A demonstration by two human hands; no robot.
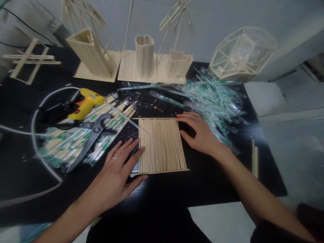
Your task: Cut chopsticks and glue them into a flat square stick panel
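Observation:
A flat panel of wooden chopsticks (pixel 162 145) lies on the black table, its sticks side by side. One stick runs crosswise along its far edge and another along its near edge. My left hand (pixel 121 165), with a ring on one finger, rests with fingers spread at the panel's left side, fingertips touching it. At the far right corner, my right hand (pixel 197 131) is open, its fingertips at the end of the far cross stick. A thin pale strand or rod stretches from the yellow glue gun (pixel 87 103) across the panel.
Grey cutters (pixel 96 130) lie on wrapped chopsticks (pixel 63 145) at left. Empty plastic wrappers (pixel 212 98) heap at right. Stick-built models (pixel 144 55) stand along the back, beside a faceted frame (pixel 244 54). A white cord (pixel 34 125) loops at left. Loose sticks (pixel 255 158) lie far right.

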